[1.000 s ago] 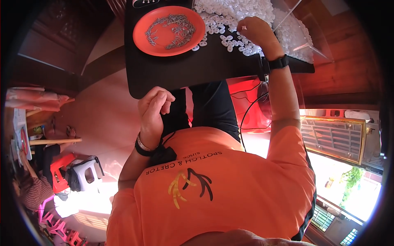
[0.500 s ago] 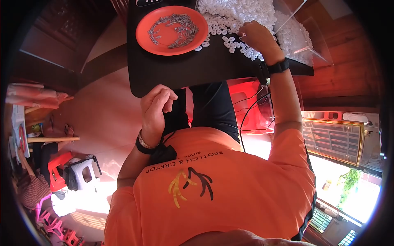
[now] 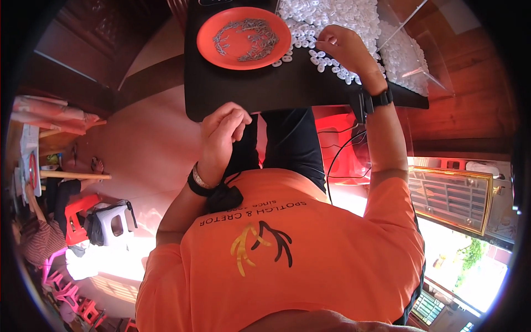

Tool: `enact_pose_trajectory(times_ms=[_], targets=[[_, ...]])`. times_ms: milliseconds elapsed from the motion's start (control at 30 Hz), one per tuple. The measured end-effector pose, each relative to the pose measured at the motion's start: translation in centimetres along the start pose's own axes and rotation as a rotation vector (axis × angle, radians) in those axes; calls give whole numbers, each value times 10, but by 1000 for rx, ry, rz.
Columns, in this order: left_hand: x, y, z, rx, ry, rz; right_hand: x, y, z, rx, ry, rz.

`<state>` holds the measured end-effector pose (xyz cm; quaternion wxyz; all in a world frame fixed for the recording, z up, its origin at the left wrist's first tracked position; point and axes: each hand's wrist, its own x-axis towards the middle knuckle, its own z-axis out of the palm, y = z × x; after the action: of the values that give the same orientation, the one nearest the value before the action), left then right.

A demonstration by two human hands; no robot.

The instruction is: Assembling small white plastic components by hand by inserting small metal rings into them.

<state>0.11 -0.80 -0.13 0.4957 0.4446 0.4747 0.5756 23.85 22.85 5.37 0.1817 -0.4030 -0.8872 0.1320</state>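
My right hand (image 3: 349,51) is over the table beside a spread of small white oval plastic pieces (image 3: 321,60), which have holes in them. Its thumb and fingers are pinched together, and a bit of white shows between them, seemingly one of these pieces. Close to the table's front edge, my left hand (image 3: 225,128) is held up with its fingers curled in; what they hold, if anything, is hidden. An orange-red plate (image 3: 207,41) at the far left of the table carries many small grey metal pins (image 3: 260,44).
A large heap of white pieces (image 3: 332,14) covers the table's far right, by a clear plastic panel (image 3: 437,72). The black table (image 3: 238,91) ends before my lap. A black cable (image 3: 334,157) hangs at right. Stools (image 3: 83,218) and another person (image 3: 41,243) are at left.
The whole view has shifted, moving the table slightly right and up. My right hand has moved a little left over the white pieces. My left hand keeps its curled pose near the edge.
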Motion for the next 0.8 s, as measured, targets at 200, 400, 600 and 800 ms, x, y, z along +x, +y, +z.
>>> enact_pose_trajectory(times_ms=[200,400,600,800], targets=[[15,1,13,154,-54,90,-42,-104,28,665,-201,-119],[14,-15,10,162,-56,138,-57,-133,55,649,-191,-123],[16,-13,-3,303,-22,226,-42,-141,48,481,-237,-241],[25,-2,-23,157,-3,143,21,-124,45,223,-17,-243]])
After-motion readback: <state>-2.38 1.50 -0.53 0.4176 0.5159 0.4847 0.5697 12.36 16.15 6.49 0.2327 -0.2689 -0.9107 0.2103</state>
